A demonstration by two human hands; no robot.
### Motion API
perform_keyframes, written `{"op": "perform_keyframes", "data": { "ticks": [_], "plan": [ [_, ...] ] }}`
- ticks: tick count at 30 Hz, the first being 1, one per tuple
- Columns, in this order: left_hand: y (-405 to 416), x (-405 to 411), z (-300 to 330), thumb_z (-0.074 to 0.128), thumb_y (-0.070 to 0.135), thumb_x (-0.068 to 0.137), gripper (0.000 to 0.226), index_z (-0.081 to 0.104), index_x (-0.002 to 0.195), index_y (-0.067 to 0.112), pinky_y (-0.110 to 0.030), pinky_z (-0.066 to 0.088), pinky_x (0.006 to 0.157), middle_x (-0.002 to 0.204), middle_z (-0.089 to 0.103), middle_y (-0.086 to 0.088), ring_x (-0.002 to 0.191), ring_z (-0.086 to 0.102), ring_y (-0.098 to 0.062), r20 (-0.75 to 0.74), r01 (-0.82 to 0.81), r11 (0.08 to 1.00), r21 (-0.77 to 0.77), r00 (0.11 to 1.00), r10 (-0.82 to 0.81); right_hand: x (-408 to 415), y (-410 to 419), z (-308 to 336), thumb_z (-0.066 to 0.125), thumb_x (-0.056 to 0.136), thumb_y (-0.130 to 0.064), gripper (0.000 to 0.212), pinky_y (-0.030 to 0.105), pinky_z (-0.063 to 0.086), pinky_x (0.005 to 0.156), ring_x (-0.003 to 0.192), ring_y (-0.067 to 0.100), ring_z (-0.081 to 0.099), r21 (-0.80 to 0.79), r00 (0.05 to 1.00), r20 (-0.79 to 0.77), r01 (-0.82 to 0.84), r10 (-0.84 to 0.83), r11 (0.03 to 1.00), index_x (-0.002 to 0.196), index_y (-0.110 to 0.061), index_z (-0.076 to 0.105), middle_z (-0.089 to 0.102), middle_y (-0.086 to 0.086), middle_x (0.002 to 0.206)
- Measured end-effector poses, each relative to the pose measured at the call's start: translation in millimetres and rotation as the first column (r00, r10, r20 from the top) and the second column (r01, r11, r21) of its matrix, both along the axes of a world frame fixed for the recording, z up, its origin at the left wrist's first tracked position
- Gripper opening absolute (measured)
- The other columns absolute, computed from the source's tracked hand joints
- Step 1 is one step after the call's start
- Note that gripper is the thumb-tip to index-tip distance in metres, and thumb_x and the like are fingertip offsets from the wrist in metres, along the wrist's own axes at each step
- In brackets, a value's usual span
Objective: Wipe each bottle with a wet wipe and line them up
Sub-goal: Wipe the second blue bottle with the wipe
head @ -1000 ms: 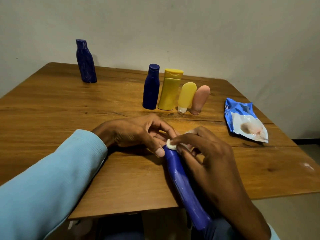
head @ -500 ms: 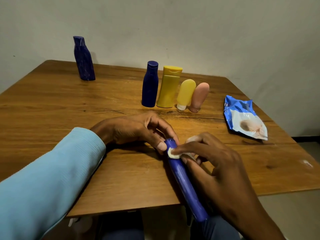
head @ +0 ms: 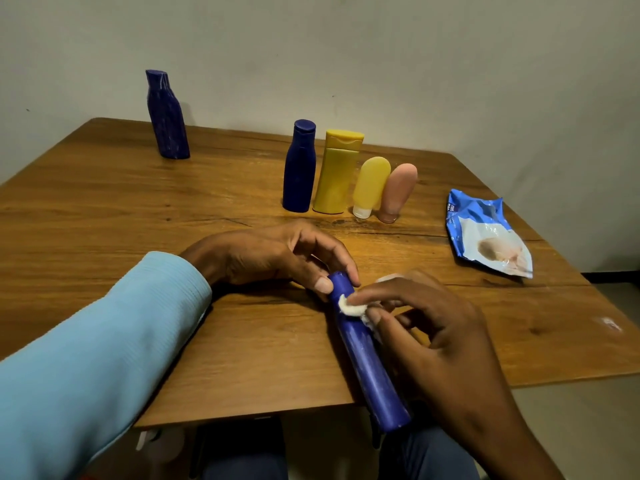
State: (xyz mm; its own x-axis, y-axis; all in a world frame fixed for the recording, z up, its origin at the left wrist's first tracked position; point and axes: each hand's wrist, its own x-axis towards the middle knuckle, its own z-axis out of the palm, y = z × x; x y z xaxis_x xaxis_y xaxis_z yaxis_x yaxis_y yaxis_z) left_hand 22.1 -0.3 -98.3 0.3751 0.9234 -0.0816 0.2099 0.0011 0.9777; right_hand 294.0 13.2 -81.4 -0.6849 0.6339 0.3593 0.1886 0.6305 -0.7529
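Right hand (head: pixel 426 327) pinching wipe (head: pixel 351 308) — sliding down from cap; left hand (head: pixel 277 258) gripping blue bottle (head: pixel 367 358) — 4 lined up, wiping continuing.

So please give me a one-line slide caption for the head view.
Left hand steadies a long blue bottle while the right hand rubs it with a wet wipe.
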Motion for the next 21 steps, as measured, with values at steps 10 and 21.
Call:
{"op": "perform_keyframes", "data": {
  "ticks": [10, 21],
  "plan": [
    [1, -1, -1, 0.068, -0.010, 0.091, 0.035, 0.067, 0.125, -0.003, -0.029, 0.056, 0.093, 0.121, 0.073, -0.007, 0.112, 0.070, -0.019, -0.007, 0.036, 0.999, 0.032, 0.999, -0.035, 35, 8, 2, 0.069, 0.087, 0.011, 0.042, 0.022, 0.054, 0.066, 0.092, 0.017, 0.070, -0.027, 0.990, -0.063, 0.123, -0.125, 0.992, 0.082, -0.030, 0.079, 0.074, -0.003, 0.094],
    [1, -1, -4, 0.065, -0.018, 0.090, 0.037, 0.067, 0.125, -0.005, -0.030, 0.056, 0.094, 0.119, 0.074, -0.007, 0.112, 0.070, -0.020, -0.005, -0.004, 1.000, 0.022, 1.000, 0.004, 33, -8, -8, 0.073, 0.088, 0.003, 0.039, 0.024, 0.053, 0.070, 0.096, 0.013, 0.069, 0.076, 0.992, 0.115, -0.060, 0.051, 0.995, 0.087, -0.035, 0.078, 0.070, -0.009, 0.102]
  ]
}}
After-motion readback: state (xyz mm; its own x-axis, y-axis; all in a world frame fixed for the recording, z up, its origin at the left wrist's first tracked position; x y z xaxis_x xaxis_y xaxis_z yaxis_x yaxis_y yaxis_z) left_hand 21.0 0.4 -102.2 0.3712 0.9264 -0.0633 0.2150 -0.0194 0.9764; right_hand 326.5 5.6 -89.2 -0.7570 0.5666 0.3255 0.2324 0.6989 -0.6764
